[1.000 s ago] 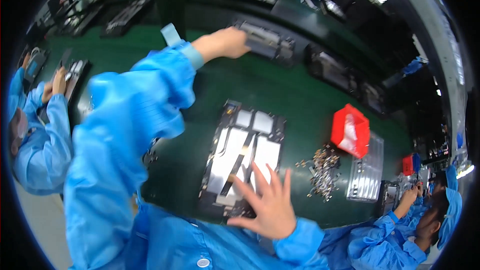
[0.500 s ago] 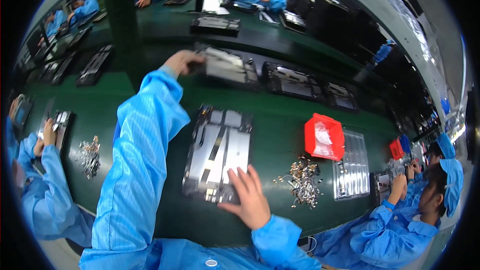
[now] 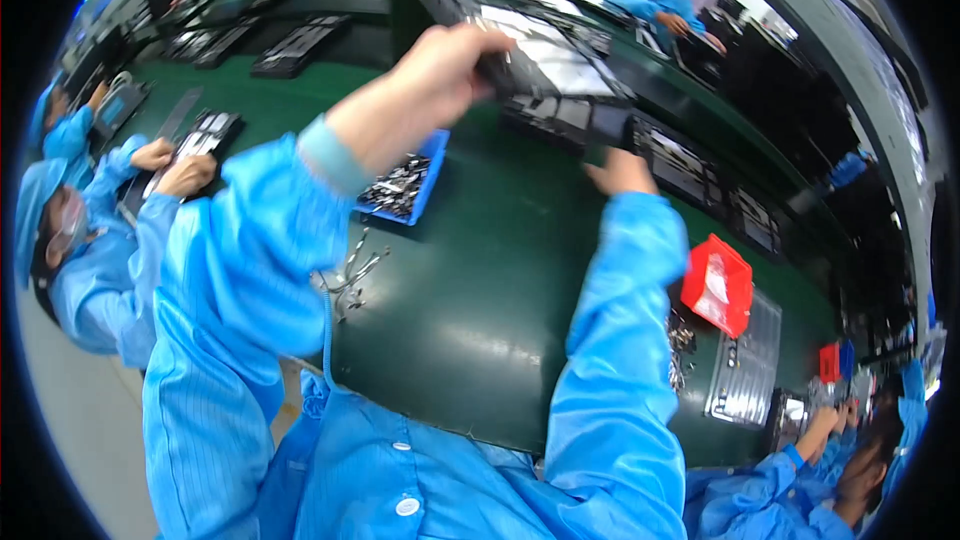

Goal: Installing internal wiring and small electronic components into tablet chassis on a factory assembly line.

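Observation:
A flat black opened device [image 3: 565, 65] with silver panels, like a tablet with its cover off, is raised and tilted above the back row of the bench. My left hand [image 3: 445, 65] is closed round its near left edge, blurred by motion. My right hand [image 3: 625, 172] is closed at a dark corner on the right, its thumb showing and its other fingers partly hidden. Just beneath the raised device lies another opened device [image 3: 550, 118], partly covered. More opened devices [image 3: 680, 162] lie to its right along the back.
A blue bin [image 3: 432, 175] of small metal parts stands by my left forearm, with loose thin parts [image 3: 350, 285] nearer me. On the right are a red bin [image 3: 717, 285], a clear tray [image 3: 745, 360] and a parts pile [image 3: 680, 345]. Co-workers sit at both sides and across.
The opened device that lay before me is gone from that spot, and one is now lifted at the back. My right hand has moved forward to the back row. The view has swung left.

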A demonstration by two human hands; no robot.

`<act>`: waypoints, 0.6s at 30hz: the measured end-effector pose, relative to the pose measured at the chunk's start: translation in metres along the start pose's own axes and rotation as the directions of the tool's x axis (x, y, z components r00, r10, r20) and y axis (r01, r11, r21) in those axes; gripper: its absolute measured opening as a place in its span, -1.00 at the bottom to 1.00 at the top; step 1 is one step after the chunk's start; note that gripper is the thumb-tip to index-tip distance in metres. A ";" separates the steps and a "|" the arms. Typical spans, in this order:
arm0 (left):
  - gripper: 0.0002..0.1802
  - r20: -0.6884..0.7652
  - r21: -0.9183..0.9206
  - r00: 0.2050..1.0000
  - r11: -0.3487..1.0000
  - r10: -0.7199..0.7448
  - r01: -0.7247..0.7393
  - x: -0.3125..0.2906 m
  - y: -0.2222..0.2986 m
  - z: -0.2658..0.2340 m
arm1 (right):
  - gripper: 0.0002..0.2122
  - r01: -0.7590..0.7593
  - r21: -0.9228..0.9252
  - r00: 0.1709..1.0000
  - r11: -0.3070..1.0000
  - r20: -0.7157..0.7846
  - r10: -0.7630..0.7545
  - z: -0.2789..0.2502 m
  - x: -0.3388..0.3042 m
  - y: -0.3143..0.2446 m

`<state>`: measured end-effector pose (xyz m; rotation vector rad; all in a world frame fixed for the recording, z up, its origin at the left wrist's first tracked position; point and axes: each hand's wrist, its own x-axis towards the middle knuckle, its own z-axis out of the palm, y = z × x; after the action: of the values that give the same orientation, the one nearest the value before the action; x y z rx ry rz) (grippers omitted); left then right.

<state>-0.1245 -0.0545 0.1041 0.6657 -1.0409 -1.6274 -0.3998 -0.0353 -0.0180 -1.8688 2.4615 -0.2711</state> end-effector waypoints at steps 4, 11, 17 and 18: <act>-0.65 -0.109 -0.118 0.989 0.989 -0.098 0.085 -0.131 -0.036 0.000 | -0.81 0.085 0.341 0.953 0.936 0.246 -0.176 -0.134 -0.132 -0.005; -0.46 -0.335 -0.287 0.936 0.958 -0.110 0.010 -0.225 -0.164 0.012 | -0.68 0.559 0.026 0.499 0.829 0.788 -0.361 -0.205 -0.258 -0.158; -0.53 0.119 -0.046 0.734 0.735 -0.669 0.677 -0.257 -0.114 -0.048 | -0.53 0.497 0.206 0.266 0.843 0.889 -0.374 -0.155 -0.246 -0.152; -0.65 0.092 0.184 0.744 0.746 -0.662 0.641 -0.271 -0.099 -0.058 | -0.54 0.501 0.215 0.275 0.838 0.879 -0.389 -0.154 -0.254 -0.154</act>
<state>-0.0416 0.1935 -0.0309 1.1090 -1.1054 -2.2568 -0.2049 0.1857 0.1399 -1.9106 1.1672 0.7339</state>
